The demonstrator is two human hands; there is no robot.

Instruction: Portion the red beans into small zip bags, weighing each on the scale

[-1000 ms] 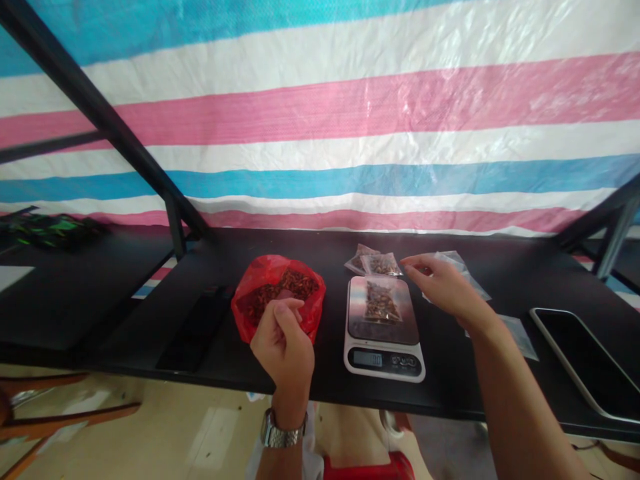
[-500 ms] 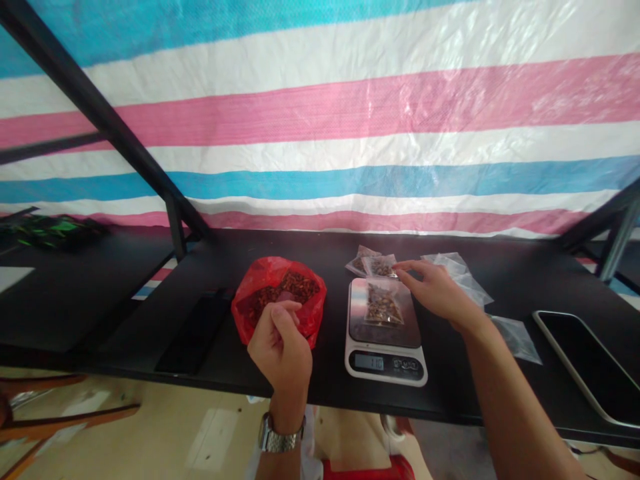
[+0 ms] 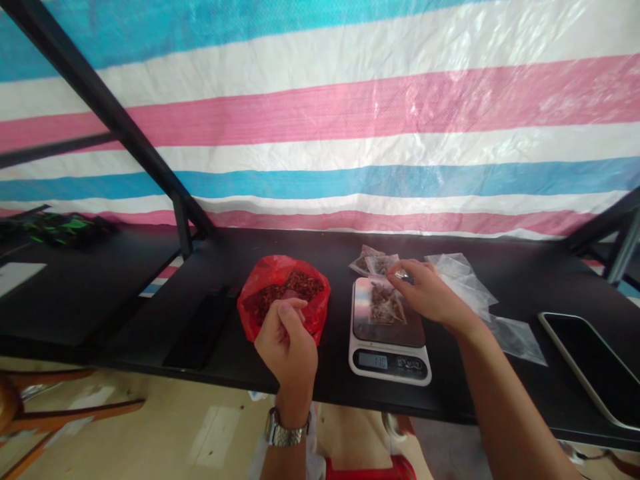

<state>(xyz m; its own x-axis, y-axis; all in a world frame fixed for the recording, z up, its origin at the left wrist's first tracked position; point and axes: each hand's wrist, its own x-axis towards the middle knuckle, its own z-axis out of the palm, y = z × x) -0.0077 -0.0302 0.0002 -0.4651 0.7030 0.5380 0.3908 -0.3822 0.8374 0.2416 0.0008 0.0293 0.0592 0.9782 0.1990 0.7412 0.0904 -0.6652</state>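
1. While the left hand [image 3: 287,343] hovers loosely curled, seemingly empty, just in front of the red plastic bag [image 3: 283,299] of dried reddish bits, the right hand [image 3: 425,297] pinches the top corner of a small clear pouch [image 3: 384,307].
2. That pouch lies on the kitchen scale [image 3: 389,333], on the black table [image 3: 300,250].

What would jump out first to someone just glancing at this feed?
The red plastic bag of dark dried bits, open at table centre, with the left hand at its near edge. Right of it, a white kitchen scale carries a small clear pouch, whose top the right hand pinches.
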